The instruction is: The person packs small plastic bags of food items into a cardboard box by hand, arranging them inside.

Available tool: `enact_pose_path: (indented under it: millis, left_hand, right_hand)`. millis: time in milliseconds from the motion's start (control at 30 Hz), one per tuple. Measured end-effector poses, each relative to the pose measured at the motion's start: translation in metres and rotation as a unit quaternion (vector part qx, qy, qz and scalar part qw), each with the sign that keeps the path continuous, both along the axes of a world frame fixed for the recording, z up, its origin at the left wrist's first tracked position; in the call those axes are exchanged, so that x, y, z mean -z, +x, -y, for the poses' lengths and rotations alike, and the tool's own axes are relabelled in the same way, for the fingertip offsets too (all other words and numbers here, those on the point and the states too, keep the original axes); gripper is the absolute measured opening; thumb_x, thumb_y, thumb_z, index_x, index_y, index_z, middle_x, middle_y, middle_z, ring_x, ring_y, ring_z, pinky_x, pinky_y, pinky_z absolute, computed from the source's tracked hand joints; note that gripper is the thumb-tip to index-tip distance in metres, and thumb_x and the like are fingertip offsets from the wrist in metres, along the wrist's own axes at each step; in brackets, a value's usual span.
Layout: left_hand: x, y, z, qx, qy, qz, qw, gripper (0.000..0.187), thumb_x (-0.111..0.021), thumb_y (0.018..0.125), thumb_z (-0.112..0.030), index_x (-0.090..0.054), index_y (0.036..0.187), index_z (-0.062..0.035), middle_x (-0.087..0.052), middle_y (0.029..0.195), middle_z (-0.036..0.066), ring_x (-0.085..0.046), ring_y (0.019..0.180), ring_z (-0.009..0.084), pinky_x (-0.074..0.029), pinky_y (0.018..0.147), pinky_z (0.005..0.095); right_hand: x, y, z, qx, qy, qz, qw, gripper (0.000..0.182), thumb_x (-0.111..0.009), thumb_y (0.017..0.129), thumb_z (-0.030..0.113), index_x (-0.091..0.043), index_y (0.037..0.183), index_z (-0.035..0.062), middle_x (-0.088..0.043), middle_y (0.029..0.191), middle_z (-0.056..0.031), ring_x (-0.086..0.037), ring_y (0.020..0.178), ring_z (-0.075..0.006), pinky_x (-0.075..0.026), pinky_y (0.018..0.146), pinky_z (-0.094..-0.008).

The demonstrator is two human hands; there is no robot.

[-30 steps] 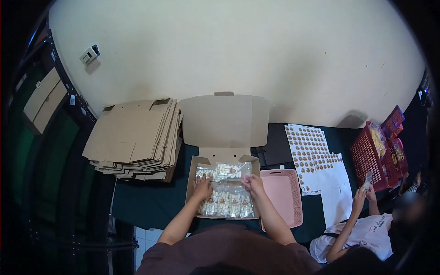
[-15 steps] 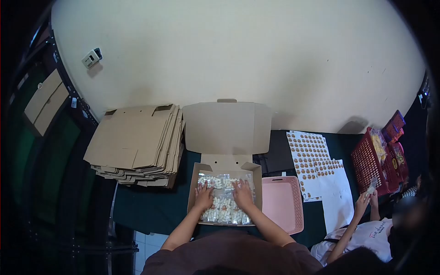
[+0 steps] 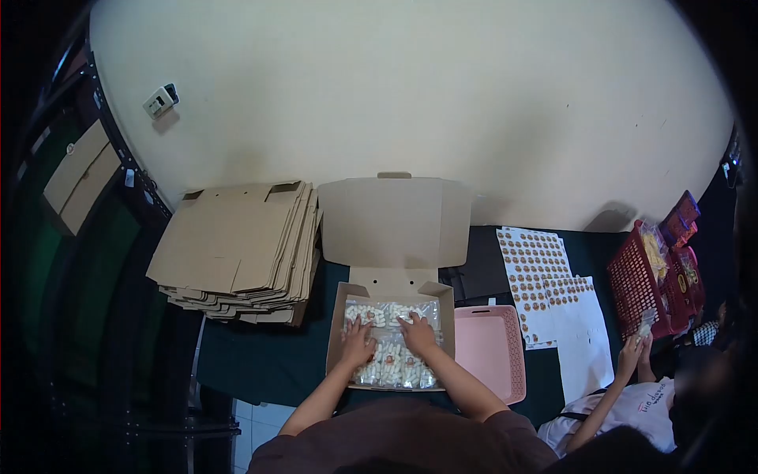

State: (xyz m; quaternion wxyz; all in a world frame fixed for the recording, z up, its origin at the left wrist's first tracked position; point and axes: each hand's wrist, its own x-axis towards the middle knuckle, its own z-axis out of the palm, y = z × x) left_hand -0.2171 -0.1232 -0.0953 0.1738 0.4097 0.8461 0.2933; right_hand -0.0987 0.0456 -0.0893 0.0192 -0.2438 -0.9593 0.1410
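An open cardboard box (image 3: 335,336) stands before me with its lid raised against the wall. Several clear packets of small white pieces (image 3: 389,361) lie in rows inside it. Some packets carry a small round orange-brown sticker. My left hand (image 3: 358,344) rests with fingers apart on the packets in the left half of the box. On the right half, my right hand (image 3: 418,336) touches the upper packets, its fingers stretched out. Neither hand is wrapped round a packet. The hands cover parts of the packets beneath them.
Left of the box is a tall stack of flattened cardboard boxes (image 3: 225,241). A pink basket (image 3: 489,351) sits at its right. Beyond lie sticker sheets (image 3: 537,276) and a red basket (image 3: 632,272) of packets. At far right, another person's hands (image 3: 634,351) hold a small clear packet.
My left hand has slid slightly inward over the packets. My right hand's fingers have shifted a little to the left. The whole view has moved very slightly.
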Motion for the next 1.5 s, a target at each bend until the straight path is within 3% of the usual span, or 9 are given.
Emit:
enact_pose_path:
  millis: [67, 133, 300, 600, 800, 867, 1133, 1300, 1500]
  left_hand:
    - [0.004, 0.011, 0.002, 0.001, 0.019, 0.008, 1.0, 0.052, -0.057, 0.078, -0.028, -0.044, 0.127, -0.0131, -0.019, 0.144, 0.015, -0.014, 0.132, 0.0387, -0.012, 0.105, 0.0538]
    - [0.0, 0.018, 0.005, 0.09, -0.025, -0.016, 0.996, 0.058, -0.058, 0.078, -0.03, -0.04, 0.13, -0.0111, -0.019, 0.143, 0.016, -0.015, 0.131, 0.0399, -0.014, 0.104, 0.0553]
    - [-0.006, 0.038, 0.015, 0.162, -0.152, -0.071, 0.972, 0.06, -0.053, 0.079, -0.043, -0.032, 0.134, -0.0333, -0.006, 0.146, 0.016, -0.006, 0.132, 0.0441, -0.012, 0.102, 0.0583]
    - [0.001, 0.041, 0.012, 0.15, -0.165, -0.062, 0.973, 0.064, -0.052, 0.08, -0.048, -0.027, 0.136, -0.0336, -0.003, 0.147, 0.015, -0.004, 0.132, 0.0434, -0.01, 0.103, 0.0587]
    - [-0.001, 0.04, 0.017, 0.132, -0.183, -0.053, 0.973, 0.074, -0.054, 0.079, -0.049, -0.018, 0.14, -0.0266, -0.001, 0.147, 0.015, -0.005, 0.132, 0.043, -0.01, 0.103, 0.0582]
    - [0.004, 0.036, 0.019, 0.142, -0.186, -0.04, 0.971, 0.076, -0.055, 0.078, -0.049, -0.017, 0.14, -0.0272, -0.001, 0.146, 0.016, -0.007, 0.132, 0.0415, -0.013, 0.102, 0.058]
    - [-0.006, 0.037, 0.023, 0.147, -0.176, -0.027, 0.973, 0.079, -0.057, 0.076, -0.052, -0.018, 0.14, -0.0258, -0.002, 0.146, 0.018, -0.009, 0.131, 0.0434, -0.015, 0.101, 0.0595]
    - [-0.013, 0.034, 0.035, 0.12, -0.192, 0.008, 0.974, 0.084, -0.058, 0.073, -0.056, -0.017, 0.14, -0.0255, 0.0, 0.145, 0.019, -0.003, 0.13, 0.0479, -0.013, 0.101, 0.0609]
    - [-0.011, 0.032, 0.045, 0.099, -0.238, 0.015, 0.966, 0.08, -0.054, 0.075, -0.058, -0.016, 0.14, -0.03, -0.001, 0.144, 0.021, 0.001, 0.13, 0.0477, -0.01, 0.103, 0.0584]
  right_hand:
    - [0.001, 0.004, 0.003, 0.007, -0.016, -0.011, 1.0, 0.037, -0.051, 0.084, 0.028, -0.051, 0.122, 0.0251, -0.042, 0.126, -0.0126, -0.049, 0.1, -0.0334, -0.047, 0.08, -0.0426]
    - [0.0, 0.001, 0.006, 0.01, -0.035, -0.03, 0.999, 0.037, -0.051, 0.085, 0.028, -0.051, 0.122, 0.025, -0.042, 0.126, -0.0129, -0.051, 0.099, -0.0333, -0.047, 0.08, -0.0424]
    - [0.001, 0.003, 0.005, 0.001, -0.016, -0.008, 1.0, 0.039, -0.051, 0.084, 0.026, -0.049, 0.124, 0.0246, -0.041, 0.126, -0.0142, -0.052, 0.097, -0.0338, -0.047, 0.08, -0.0408]
    - [0.0, 0.01, 0.011, 0.013, -0.046, -0.04, 0.998, 0.044, -0.053, 0.082, 0.017, -0.048, 0.125, 0.0235, -0.039, 0.128, -0.0174, -0.052, 0.099, -0.0361, -0.046, 0.082, -0.042]
    - [-0.003, 0.014, 0.023, 0.025, -0.047, -0.112, 0.992, 0.041, -0.051, 0.078, 0.009, -0.052, 0.119, 0.0112, -0.04, 0.127, -0.0208, -0.051, 0.099, -0.0357, -0.045, 0.083, -0.0419]
    - [-0.018, 0.018, 0.035, 0.019, -0.072, -0.113, 0.991, 0.035, -0.05, 0.079, 0.008, -0.056, 0.114, 0.0087, -0.042, 0.125, -0.023, -0.047, 0.107, -0.0372, -0.042, 0.088, -0.0403]
    - [0.002, 0.044, 0.057, -0.074, -0.096, -0.039, 0.992, 0.044, -0.055, 0.082, 0.029, -0.051, 0.119, 0.0059, -0.041, 0.127, -0.0238, -0.04, 0.115, -0.0399, -0.032, 0.097, -0.044]
    - [-0.017, 0.055, 0.056, 0.01, -0.052, 0.045, 0.998, 0.053, -0.052, 0.083, 0.036, -0.041, 0.129, 0.0114, -0.033, 0.135, -0.02, -0.029, 0.125, -0.0401, -0.023, 0.1, -0.0548]
    - [-0.013, 0.072, 0.051, 0.005, -0.121, 0.02, 0.992, 0.048, -0.051, 0.084, 0.032, -0.044, 0.125, 0.0072, -0.036, 0.132, -0.0225, -0.03, 0.124, -0.0416, -0.027, 0.1, -0.0496]
